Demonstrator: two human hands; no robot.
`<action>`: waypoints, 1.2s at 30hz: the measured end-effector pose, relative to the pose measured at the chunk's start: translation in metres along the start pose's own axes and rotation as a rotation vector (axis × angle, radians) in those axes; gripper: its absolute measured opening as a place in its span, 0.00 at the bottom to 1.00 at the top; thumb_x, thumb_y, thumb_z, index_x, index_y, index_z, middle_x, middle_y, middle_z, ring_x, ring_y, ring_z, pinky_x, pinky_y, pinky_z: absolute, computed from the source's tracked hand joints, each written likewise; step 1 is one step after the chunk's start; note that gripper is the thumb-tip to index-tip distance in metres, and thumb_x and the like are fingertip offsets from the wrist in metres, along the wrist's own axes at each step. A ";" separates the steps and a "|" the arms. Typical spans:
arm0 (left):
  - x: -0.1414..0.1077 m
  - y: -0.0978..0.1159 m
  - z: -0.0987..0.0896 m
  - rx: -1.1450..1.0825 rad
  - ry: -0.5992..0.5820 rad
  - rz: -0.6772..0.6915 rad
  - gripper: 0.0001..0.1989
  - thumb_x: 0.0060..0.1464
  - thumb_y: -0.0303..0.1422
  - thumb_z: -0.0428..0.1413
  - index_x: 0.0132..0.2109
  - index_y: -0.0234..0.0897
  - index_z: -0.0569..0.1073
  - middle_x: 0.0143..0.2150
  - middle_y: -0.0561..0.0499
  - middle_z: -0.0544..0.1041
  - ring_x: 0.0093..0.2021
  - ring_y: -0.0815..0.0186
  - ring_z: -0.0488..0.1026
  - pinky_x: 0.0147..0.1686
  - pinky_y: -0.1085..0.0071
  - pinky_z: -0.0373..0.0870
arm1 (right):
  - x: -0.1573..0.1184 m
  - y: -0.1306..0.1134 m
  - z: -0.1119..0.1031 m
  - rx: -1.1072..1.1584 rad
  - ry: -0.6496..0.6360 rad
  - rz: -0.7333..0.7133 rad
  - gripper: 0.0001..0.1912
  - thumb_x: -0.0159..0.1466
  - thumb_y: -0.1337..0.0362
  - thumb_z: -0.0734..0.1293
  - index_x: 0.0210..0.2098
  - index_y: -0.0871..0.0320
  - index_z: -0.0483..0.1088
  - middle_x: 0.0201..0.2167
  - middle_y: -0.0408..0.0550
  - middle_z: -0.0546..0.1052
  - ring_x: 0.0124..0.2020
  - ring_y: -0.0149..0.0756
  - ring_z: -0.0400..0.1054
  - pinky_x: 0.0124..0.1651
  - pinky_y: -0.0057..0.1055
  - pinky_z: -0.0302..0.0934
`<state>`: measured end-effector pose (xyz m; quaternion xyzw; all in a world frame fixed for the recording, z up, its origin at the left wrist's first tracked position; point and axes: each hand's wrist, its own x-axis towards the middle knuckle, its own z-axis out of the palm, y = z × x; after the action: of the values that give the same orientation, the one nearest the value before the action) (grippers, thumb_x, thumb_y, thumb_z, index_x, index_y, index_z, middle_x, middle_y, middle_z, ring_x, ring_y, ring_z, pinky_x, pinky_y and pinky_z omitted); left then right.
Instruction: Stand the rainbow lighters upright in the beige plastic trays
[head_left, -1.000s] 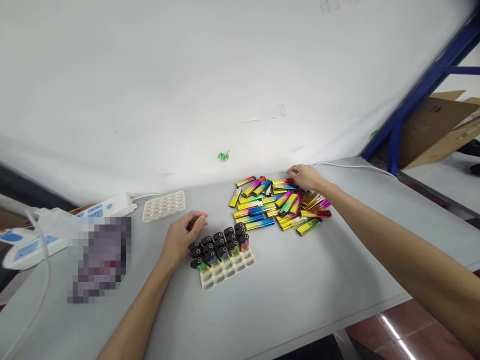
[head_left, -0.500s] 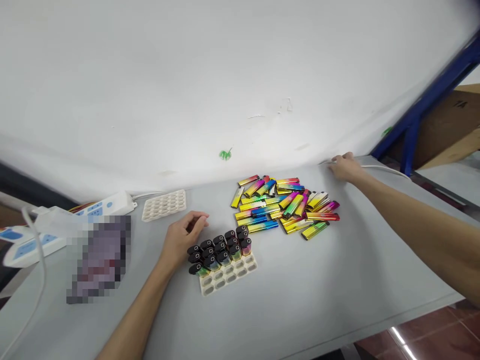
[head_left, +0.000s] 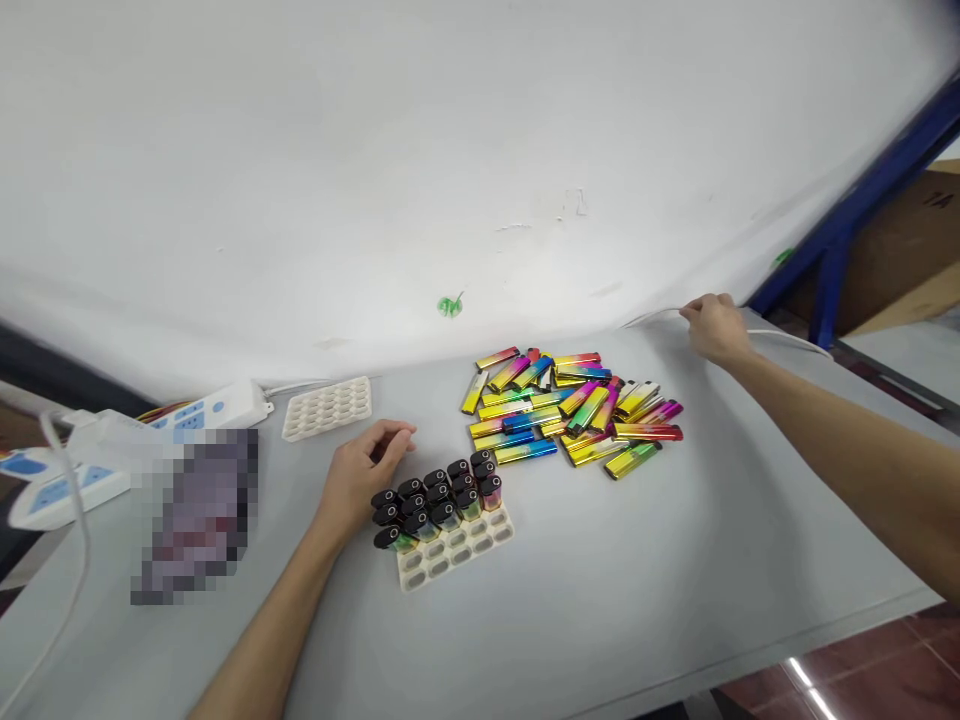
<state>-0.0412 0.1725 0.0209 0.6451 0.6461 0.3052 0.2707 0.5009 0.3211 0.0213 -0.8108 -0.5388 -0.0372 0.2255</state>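
My right hand (head_left: 716,327) is at the back of the table by the wall, its thumb and fingers pinched on a white cable (head_left: 654,315). My left hand (head_left: 364,475) rests on the table, loosely curled, with a gap between thumb and fingers and nothing in it. Close beside it is a cream tray (head_left: 457,550) with oval slots. Several lighters (head_left: 445,514) with black tops stand upright in its far rows, while the near slots are bare. Between my hands lies a loose heap of shiny, many-coloured lighters (head_left: 529,420).
A second cream slotted tray (head_left: 328,408) lies near the wall. White power strips (head_left: 202,418) and a looped white cord (head_left: 79,500) are at the left, beside a pixelated dark item (head_left: 199,520). A blue metal frame (head_left: 836,260) and a cardboard box (head_left: 892,250) stand at the right.
My right hand has moved a little to the right and up, drawing the cable off the table along the wall. My left hand stays almost where it was.
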 end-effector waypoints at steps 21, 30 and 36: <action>-0.001 0.002 -0.001 0.001 -0.015 -0.006 0.20 0.58 0.51 0.50 0.44 0.42 0.75 0.35 0.53 0.81 0.37 0.61 0.76 0.37 0.68 0.67 | -0.005 0.005 -0.011 0.182 0.163 0.072 0.04 0.65 0.64 0.64 0.33 0.57 0.68 0.34 0.49 0.66 0.41 0.39 0.59 0.52 0.37 0.55; -0.002 0.001 -0.002 0.007 -0.017 -0.011 0.19 0.58 0.51 0.50 0.44 0.43 0.75 0.35 0.54 0.81 0.37 0.61 0.76 0.36 0.68 0.67 | -0.005 0.007 -0.004 0.198 0.190 0.101 0.05 0.65 0.64 0.63 0.35 0.58 0.70 0.35 0.51 0.67 0.42 0.39 0.60 0.53 0.37 0.56; -0.003 0.002 -0.003 0.010 -0.012 -0.009 0.19 0.58 0.50 0.50 0.44 0.43 0.75 0.35 0.54 0.81 0.37 0.61 0.76 0.36 0.69 0.67 | 0.003 0.008 -0.019 0.210 0.248 0.135 0.06 0.66 0.65 0.63 0.36 0.59 0.71 0.35 0.51 0.66 0.42 0.39 0.59 0.54 0.37 0.56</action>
<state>-0.0419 0.1697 0.0243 0.6451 0.6490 0.2969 0.2728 0.5127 0.3134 0.0370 -0.8062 -0.4523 -0.0653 0.3758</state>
